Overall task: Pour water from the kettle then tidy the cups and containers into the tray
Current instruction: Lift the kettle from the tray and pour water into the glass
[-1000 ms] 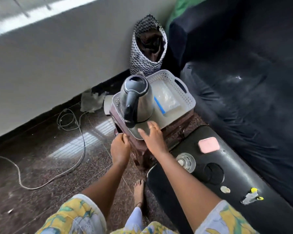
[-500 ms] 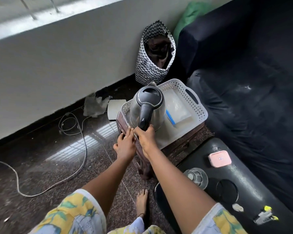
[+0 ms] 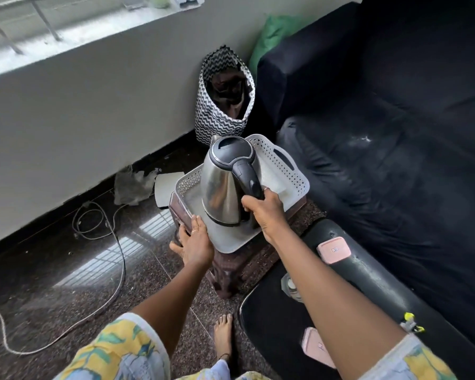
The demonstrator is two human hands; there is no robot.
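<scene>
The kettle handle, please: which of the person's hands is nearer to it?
Right. The right hand grips the kettle handle; the left hand rests on the tray rim, down-left of the handle.

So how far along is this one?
Done: nothing visibly. In hand: the right hand grips the kettle by its handle, tilted over the tray, whose near rim the left hand rests on. Left: pouring, then tidying; the glass and pink containers still sit on the black table.
</scene>
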